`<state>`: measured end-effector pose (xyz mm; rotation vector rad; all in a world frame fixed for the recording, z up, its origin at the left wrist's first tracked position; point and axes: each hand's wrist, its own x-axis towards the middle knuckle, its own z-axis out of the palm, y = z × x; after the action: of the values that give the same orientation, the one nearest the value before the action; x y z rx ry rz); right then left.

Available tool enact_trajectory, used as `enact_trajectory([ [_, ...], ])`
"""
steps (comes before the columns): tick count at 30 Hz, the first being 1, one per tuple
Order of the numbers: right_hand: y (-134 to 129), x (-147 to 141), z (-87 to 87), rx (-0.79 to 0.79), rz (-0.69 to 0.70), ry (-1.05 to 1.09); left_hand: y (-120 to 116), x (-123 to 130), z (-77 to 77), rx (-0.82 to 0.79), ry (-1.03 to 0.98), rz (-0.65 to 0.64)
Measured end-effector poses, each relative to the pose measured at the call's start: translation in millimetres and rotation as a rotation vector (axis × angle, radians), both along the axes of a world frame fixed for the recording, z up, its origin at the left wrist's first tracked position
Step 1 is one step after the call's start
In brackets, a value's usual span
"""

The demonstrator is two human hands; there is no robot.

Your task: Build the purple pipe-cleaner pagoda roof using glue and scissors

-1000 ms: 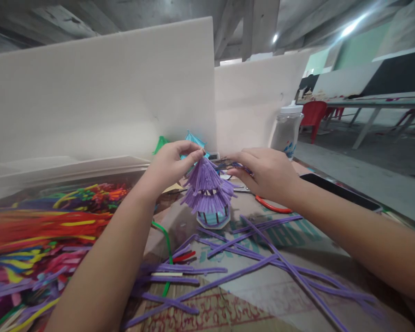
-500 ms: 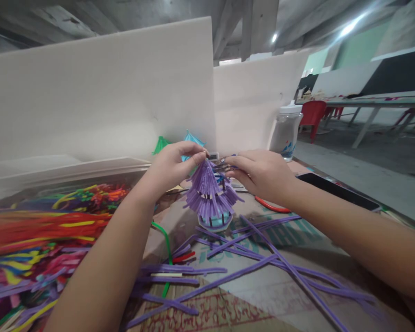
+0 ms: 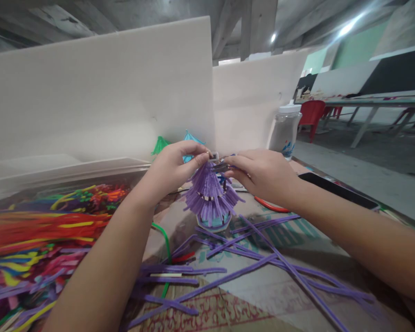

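Observation:
In the middle of the table stands a small pagoda-like model (image 3: 210,198) with two tiers of purple pipe-cleaner roof over a light-blue base. My left hand (image 3: 180,163) is closed, thumb and forefinger pinched at the peak of its upper roof. Anything tiny between those fingertips is hidden. My right hand (image 3: 259,170) is closed around a slim metal tool (image 3: 220,167), whose tip meets the upper roof's right side just below the peak. The fingers cover most of this tool, so its exact kind is unclear. Loose purple pipe cleaners (image 3: 249,252) lie in front of the model.
Bundles of coloured pipe cleaners (image 3: 55,226) fill the left side. A clear bottle (image 3: 286,131) stands behind my right hand, with a dark phone (image 3: 339,190) to the right. A red curved handle (image 3: 271,205) lies below my right wrist. White boards (image 3: 124,92) rise behind.
My left fingertips have shifted slightly right at the roof's peak, and the model leans or turns a little with them. My right hand and its tool stay nearly in place.

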<state>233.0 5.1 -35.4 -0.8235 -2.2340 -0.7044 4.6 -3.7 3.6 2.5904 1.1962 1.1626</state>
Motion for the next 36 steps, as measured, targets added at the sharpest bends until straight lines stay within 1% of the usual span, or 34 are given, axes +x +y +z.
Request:
enact_trajectory([
  [3,-2.8,0.2,1.8,-0.008,-0.012,0.004,0.0,1.4,0.1,0.012,0.007,0.002],
  [7,-4.6,-0.2,3.5,-0.073,-0.008,0.021,-0.2,2.8,-0.5,0.006,0.002,0.01],
  [12,-5.0,-2.3,4.5,-0.13,-0.037,0.029,-0.1,2.6,-1.8,0.018,-0.001,0.006],
  [15,-4.1,-2.1,3.4,-0.122,-0.036,0.038,0.6,1.5,-1.9,0.018,-0.005,0.004],
  [21,-0.2,0.8,-0.9,-0.101,0.017,0.102,1.1,0.5,-0.9,-0.003,0.0,0.04],
  [25,1.3,0.9,-1.4,-0.071,0.035,0.067,-2.1,2.9,0.6,-0.006,0.002,0.044],
  [36,-4.7,1.8,6.1,-0.088,-0.007,0.001,-6.0,6.3,0.2,0.037,0.037,0.018],
])
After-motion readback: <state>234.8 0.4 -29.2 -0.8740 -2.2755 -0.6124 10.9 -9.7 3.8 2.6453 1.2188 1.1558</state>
